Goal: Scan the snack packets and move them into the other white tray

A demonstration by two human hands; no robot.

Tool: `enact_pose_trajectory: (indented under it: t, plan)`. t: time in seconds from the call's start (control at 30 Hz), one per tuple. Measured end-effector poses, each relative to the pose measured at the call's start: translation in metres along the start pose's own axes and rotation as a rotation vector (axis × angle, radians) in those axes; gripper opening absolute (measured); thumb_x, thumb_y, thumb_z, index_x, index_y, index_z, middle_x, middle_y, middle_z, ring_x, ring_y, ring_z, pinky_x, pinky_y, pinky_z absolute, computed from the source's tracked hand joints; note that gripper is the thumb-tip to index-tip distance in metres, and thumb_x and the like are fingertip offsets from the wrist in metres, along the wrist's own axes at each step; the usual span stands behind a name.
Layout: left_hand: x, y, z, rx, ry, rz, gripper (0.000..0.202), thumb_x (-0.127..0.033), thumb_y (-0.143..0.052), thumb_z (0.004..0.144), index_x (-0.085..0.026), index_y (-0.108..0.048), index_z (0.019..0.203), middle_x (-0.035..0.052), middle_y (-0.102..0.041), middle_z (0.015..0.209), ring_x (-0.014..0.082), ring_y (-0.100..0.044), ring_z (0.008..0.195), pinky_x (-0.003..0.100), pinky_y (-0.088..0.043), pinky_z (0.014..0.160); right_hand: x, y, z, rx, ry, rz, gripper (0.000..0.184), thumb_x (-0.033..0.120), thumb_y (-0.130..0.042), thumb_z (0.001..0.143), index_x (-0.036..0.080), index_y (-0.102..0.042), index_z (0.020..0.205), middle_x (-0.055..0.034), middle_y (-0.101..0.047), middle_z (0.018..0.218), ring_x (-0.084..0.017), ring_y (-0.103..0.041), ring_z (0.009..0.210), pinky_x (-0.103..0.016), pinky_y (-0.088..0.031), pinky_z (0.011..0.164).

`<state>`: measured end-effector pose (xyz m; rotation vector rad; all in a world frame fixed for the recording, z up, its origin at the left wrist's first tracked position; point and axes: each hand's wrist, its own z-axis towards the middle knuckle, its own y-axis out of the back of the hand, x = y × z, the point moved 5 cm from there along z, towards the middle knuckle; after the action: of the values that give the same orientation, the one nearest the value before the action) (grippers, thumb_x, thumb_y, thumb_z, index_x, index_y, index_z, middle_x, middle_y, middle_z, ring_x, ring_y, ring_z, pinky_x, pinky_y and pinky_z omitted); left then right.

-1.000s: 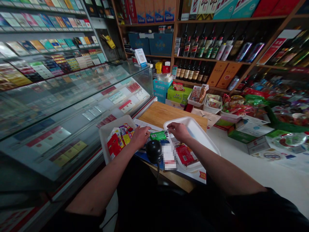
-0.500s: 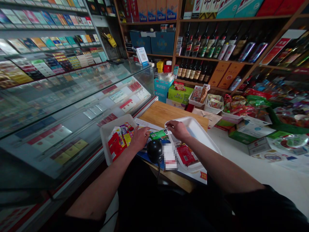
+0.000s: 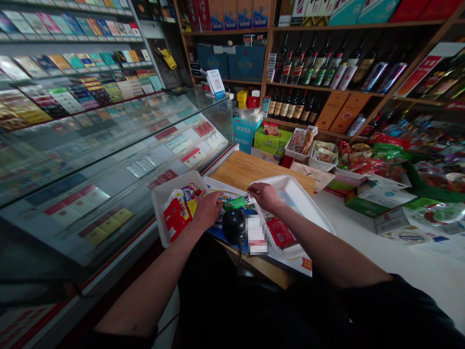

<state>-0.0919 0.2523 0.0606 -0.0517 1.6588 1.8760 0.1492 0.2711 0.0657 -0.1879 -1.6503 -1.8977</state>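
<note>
A narrow green packet (image 3: 235,203) with a pale right end is stretched between my two hands. My left hand (image 3: 208,209) pinches its left end, and my right hand (image 3: 268,197) pinches the right end with thumb and fingertips. Just below the packet is a round black desktop scanner (image 3: 233,224) with a cable running toward me. To the left, a white bin (image 3: 159,212) holds colourful snack packets (image 3: 177,213). Under my right forearm lies a white tray (image 3: 315,213) with a red packet (image 3: 281,234) inside.
A wooden tabletop (image 3: 250,167) carries the bins and a printed mat. The glass display counter (image 3: 145,150) borders it on the left. Boxes and snack bins (image 3: 323,154) stand beyond on the right, below shelves of bottles (image 3: 290,104). A blurred white card (image 3: 257,235) lies beside the scanner.
Both hands still hold the green packet over the scanner, with only a slight shift to the left. The view has moved slightly. Bins and other goods stay in place.
</note>
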Motion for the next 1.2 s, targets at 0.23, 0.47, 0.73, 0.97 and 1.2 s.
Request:
enact_pose_trajectory:
  t: [0.23,0.47,0.73,0.97,1.2]
  plan:
    - [0.001,0.016,0.002,-0.055,0.004,0.008,0.037,-0.020,-0.053,0.089,-0.017,-0.064,0.123,0.0085,-0.080,0.104,0.0264,-0.067,0.116,0.052,-0.026,0.122,0.014,0.013,0.009,-0.053,-0.005,0.046,0.021,0.017,-0.064,0.092,0.022,-0.075,0.109,-0.0064,-0.077,0.106,-0.020,-0.070,0.097,-0.028,-0.050,0.091]
    - [0.014,0.049,0.003,-0.117,0.029,0.042,0.036,-0.023,-0.053,0.090,-0.020,-0.065,0.124,0.0066,-0.079,0.108,0.0268,-0.065,0.120,0.052,-0.022,0.124,0.040,0.019,0.024,-0.095,0.066,0.077,0.022,0.018,-0.063,0.093,0.022,-0.074,0.112,-0.0064,-0.077,0.110,-0.020,-0.070,0.102,-0.030,-0.049,0.095]
    - [0.069,0.092,-0.006,-0.205,0.028,0.158,0.031,-0.025,-0.051,0.092,-0.022,-0.066,0.118,0.0075,-0.074,0.125,0.0258,-0.061,0.126,0.051,-0.023,0.124,0.102,-0.008,0.046,-0.012,0.200,0.027,0.022,0.024,-0.059,0.097,0.021,-0.074,0.113,-0.0084,-0.077,0.106,-0.021,-0.069,0.100,-0.030,-0.048,0.095]
    - [0.124,0.114,-0.017,-0.161,0.111,0.271,0.035,-0.026,-0.052,0.091,-0.019,-0.064,0.123,0.0105,-0.074,0.123,0.0292,-0.060,0.127,0.051,-0.027,0.120,0.173,-0.055,0.049,0.121,0.171,0.015,0.027,0.026,-0.057,0.094,0.024,-0.073,0.115,-0.0076,-0.077,0.103,-0.024,-0.070,0.096,-0.030,-0.049,0.086]
    - [0.161,0.136,-0.029,-0.039,0.156,0.357,0.039,-0.023,-0.054,0.086,-0.021,-0.066,0.122,0.0088,-0.077,0.116,0.0295,-0.065,0.121,0.050,-0.034,0.116,0.220,-0.106,0.049,0.158,-0.021,0.193,0.024,0.029,-0.060,0.089,0.023,-0.071,0.110,-0.0060,-0.077,0.096,-0.023,-0.071,0.092,-0.030,-0.050,0.080]
